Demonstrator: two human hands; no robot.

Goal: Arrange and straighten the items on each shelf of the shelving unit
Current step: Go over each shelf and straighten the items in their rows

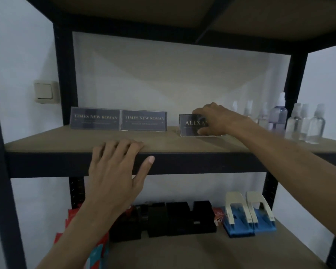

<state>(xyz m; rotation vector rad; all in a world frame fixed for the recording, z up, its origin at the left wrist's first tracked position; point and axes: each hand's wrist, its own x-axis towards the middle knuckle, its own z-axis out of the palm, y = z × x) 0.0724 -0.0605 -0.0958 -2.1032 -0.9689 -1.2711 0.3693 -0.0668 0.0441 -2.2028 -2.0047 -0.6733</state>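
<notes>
Two dark acrylic name signs reading "TIMES NEW ROMAN" stand side by side at the back left of the middle shelf. A third dark sign, lettered "ALEXA…", stands to their right with a gap between. My right hand grips this third sign, fingers over its top edge and thumb at its lower front, hiding its right half. My left hand rests on the shelf's front edge, fingers flat on the board and thumb against the black front rail.
Several clear spray bottles stand at the right end of the middle shelf. The lower shelf holds black boxes, two blue-and-white hole punches and red packets. Black uprights frame both sides; a light switch is on the left wall.
</notes>
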